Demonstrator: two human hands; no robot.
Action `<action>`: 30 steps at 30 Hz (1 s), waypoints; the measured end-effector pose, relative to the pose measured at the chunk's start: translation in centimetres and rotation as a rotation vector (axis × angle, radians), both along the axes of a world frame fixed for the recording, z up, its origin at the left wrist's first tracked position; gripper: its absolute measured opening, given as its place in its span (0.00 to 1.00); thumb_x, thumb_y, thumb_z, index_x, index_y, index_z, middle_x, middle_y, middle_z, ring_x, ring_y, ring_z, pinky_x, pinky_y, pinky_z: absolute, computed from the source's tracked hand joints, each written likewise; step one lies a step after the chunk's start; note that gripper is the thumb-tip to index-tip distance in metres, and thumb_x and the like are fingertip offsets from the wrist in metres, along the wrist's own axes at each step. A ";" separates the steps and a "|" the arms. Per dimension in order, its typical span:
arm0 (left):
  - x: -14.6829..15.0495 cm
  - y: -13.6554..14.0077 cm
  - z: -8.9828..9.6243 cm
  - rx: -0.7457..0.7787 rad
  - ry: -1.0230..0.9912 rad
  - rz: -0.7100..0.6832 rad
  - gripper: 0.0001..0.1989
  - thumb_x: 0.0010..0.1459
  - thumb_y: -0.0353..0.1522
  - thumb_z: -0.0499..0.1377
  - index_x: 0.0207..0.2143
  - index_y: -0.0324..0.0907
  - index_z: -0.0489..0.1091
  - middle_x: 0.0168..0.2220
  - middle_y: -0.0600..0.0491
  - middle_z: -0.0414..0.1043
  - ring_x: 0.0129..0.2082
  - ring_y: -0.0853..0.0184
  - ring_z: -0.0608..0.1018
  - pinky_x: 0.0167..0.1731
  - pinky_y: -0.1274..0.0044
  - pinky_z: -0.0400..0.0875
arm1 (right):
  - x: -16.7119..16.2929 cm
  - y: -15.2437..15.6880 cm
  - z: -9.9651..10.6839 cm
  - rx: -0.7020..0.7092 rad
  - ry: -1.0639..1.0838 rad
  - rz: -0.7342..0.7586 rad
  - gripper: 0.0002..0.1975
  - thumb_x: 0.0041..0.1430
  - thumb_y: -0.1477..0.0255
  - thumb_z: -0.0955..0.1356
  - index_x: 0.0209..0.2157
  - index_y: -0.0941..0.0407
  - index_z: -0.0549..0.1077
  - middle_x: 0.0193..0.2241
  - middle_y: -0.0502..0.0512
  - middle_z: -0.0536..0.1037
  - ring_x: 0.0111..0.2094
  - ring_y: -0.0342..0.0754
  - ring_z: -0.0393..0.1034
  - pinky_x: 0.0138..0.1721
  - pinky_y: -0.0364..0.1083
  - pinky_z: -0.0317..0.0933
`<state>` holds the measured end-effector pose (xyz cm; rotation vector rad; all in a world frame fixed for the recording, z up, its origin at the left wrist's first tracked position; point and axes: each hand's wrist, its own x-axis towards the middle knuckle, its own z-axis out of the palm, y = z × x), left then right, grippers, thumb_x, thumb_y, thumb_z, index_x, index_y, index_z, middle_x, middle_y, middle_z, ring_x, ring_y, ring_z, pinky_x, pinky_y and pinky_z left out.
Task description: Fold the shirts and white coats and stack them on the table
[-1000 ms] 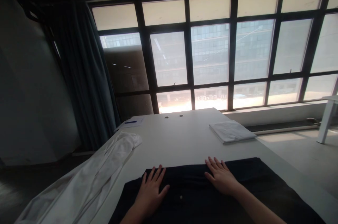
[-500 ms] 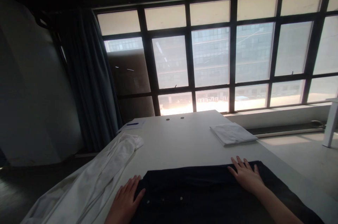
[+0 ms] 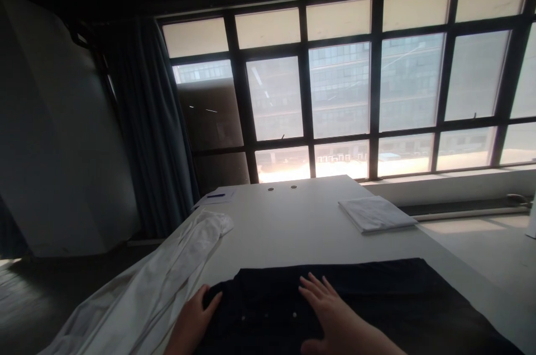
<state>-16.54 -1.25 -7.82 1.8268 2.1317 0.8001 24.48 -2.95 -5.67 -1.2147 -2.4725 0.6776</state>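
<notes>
A dark navy garment [image 3: 368,299] lies spread flat over the near part of the white table, with small pale button-like dots on it. My left hand [image 3: 193,316] is at the garment's left edge, thumb on top and fingers curled around the cloth. Over the middle of the garment is my right hand [image 3: 330,310], fingers spread and palm down. Whether its palm presses on the cloth I cannot tell. The garment's near side runs out of the picture.
Crumpled white cloth [image 3: 167,277] runs along the left side of the table [image 3: 288,232]. A folded white cloth [image 3: 374,214] lies at the right edge. At the far left are papers with a dark pen [image 3: 216,195]. Windows and a curtain [image 3: 154,137] stand beyond.
My right hand has moved left from the garment's far right corner to its middle. My left hand's fingers, stretched out before, are now curled at the garment's left edge.
</notes>
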 end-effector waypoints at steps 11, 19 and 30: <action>-1.6 -1.2 0.5 -0.189 -0.647 -0.176 0.29 0.36 0.52 0.72 0.36 0.41 0.79 0.35 0.47 0.82 0.41 0.46 0.82 0.43 0.62 0.78 | 0.1 0.2 -1.3 -0.130 0.045 -0.078 0.50 0.45 0.56 0.74 0.68 0.57 0.58 0.70 0.64 0.54 0.71 0.61 0.44 0.69 0.56 0.42; 2.4 -1.6 6.7 -0.197 -1.013 -0.177 0.28 0.45 0.48 0.72 0.44 0.40 0.77 0.38 0.49 0.82 0.40 0.53 0.83 0.44 0.65 0.78 | -1.4 -0.2 -0.6 -0.146 0.035 -0.083 0.53 0.42 0.63 0.75 0.68 0.63 0.56 0.69 0.70 0.55 0.70 0.65 0.45 0.69 0.60 0.39; 18.7 0.3 11.4 -0.055 -0.737 -0.467 0.15 0.58 0.44 0.63 0.32 0.42 0.68 0.29 0.58 0.71 0.26 0.70 0.73 0.26 0.80 0.66 | -0.1 2.1 -3.5 -0.295 0.926 -0.261 0.30 0.60 0.49 0.66 0.56 0.54 0.70 0.53 0.63 0.77 0.57 0.59 0.70 0.60 0.57 0.58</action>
